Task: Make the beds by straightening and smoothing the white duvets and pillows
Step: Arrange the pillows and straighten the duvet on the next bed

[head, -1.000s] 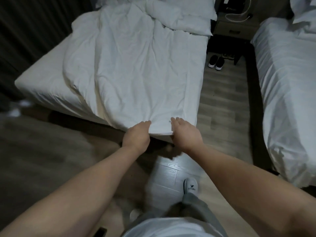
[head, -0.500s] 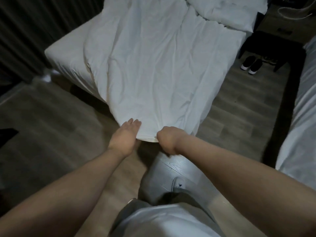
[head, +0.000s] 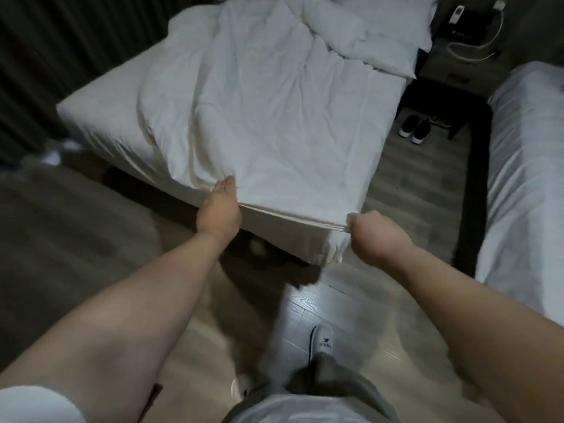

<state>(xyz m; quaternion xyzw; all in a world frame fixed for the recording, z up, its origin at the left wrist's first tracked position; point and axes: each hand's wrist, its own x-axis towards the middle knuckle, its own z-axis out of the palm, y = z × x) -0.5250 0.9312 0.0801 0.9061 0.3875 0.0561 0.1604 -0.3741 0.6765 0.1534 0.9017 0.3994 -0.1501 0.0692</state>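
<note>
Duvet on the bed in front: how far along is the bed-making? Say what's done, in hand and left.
Done: the duvet covers most of the mattress. In hand: the right hand grips its foot edge, the left hand touches it, fingers straight. Left: creases, the bunched top by the pillow.

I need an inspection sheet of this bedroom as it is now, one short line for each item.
Surface: wooden floor, bare planks between the beds.
Job's things: white duvet wrinkled, skewed on the near bed, bunched by the pillow; second bed at right.
Clutter: dark shoes on the floor by the nightstand.
Hands: left hand lays straight fingers on the duvet's foot edge; right hand grips its corner.
Cables: white cable looped on the nightstand.
Surroundings: dark curtain at left.
</note>
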